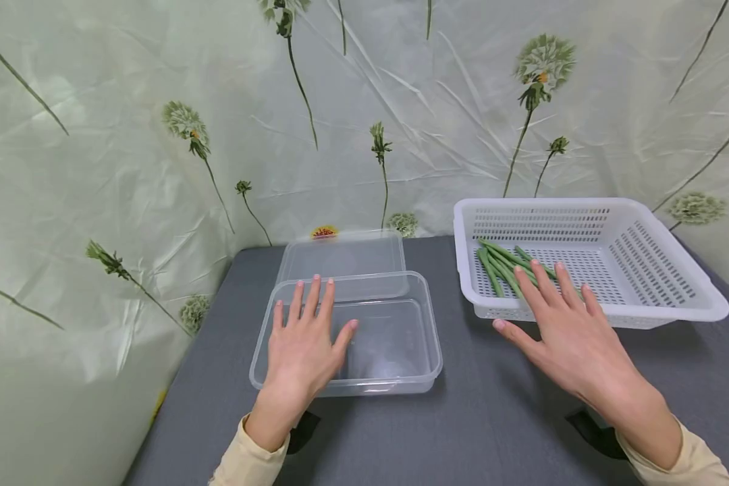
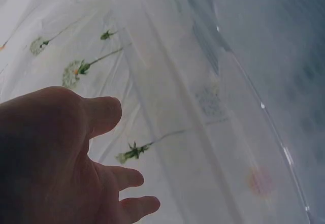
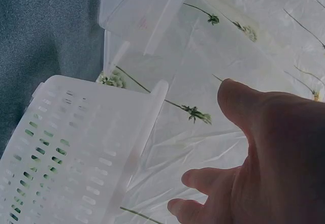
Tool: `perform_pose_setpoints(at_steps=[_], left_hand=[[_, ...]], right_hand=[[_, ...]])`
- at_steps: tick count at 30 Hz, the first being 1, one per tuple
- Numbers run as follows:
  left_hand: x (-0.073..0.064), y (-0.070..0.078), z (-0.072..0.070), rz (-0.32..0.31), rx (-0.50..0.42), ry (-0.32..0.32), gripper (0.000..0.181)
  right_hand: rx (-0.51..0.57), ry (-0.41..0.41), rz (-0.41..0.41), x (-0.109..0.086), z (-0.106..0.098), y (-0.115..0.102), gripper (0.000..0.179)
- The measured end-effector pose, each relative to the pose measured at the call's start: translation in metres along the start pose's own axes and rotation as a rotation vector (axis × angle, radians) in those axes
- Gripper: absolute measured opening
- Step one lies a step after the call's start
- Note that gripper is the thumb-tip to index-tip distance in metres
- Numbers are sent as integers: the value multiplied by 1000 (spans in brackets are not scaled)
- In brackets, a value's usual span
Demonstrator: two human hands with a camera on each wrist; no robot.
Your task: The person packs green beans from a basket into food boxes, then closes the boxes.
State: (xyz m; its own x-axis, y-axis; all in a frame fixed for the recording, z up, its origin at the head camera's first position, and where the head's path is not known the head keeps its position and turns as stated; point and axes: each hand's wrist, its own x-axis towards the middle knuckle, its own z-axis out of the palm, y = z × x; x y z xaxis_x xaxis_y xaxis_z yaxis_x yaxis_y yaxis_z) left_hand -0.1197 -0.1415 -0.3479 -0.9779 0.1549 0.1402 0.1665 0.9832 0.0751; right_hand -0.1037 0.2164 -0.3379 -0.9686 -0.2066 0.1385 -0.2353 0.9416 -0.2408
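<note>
My left hand (image 1: 304,347) hovers over the left part of a clear plastic container (image 1: 395,337), fingers spread and holding nothing. Behind that container lies its clear flat lid (image 1: 346,253), partly overlapped by the rim. My right hand (image 1: 574,337) is held palm down with spread fingers before a white perforated basket (image 1: 662,312), its fingertips overlapping the near rim in the head view. Several green beans (image 1: 492,270) lie in the left part of the basket, some hidden behind my fingers. In the right wrist view the basket's slotted wall (image 3: 76,132) stands beside my hand.
A dark grey cloth (image 1: 462,418) covers the table. Behind and to the left hangs a shiny pale sheet (image 1: 352,135) printed with dandelions. The container stands left of the basket, with a strip of grey cloth between them.
</note>
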Motion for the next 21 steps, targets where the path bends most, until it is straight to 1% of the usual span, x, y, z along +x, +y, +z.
perform_pose_setpoints(at_steps=[3, 6, 10, 13, 17, 21], left_hand=[[-2, -7, -2, -11, -10, 3, 74], [-4, -18, -5, -25, -18, -4, 75], [-9, -36, -8, -53, -28, -16, 76], [-13, -51, -11, -73, -45, -11, 77], [-17, -68, -12, -76, -93, 32, 79], [-16, -85, -11, -40, -174, 98, 77]], right_hand=[[4, 0, -3, 1, 1, 1, 89], [14, -4, 0, 2, 2, 3, 88], [29, -1, -3, 5, 2, 5, 87], [34, 2, -15, 7, 3, 7, 87], [38, 5, -34, 9, 4, 9, 89], [43, 15, -58, 8, 4, 14, 89]])
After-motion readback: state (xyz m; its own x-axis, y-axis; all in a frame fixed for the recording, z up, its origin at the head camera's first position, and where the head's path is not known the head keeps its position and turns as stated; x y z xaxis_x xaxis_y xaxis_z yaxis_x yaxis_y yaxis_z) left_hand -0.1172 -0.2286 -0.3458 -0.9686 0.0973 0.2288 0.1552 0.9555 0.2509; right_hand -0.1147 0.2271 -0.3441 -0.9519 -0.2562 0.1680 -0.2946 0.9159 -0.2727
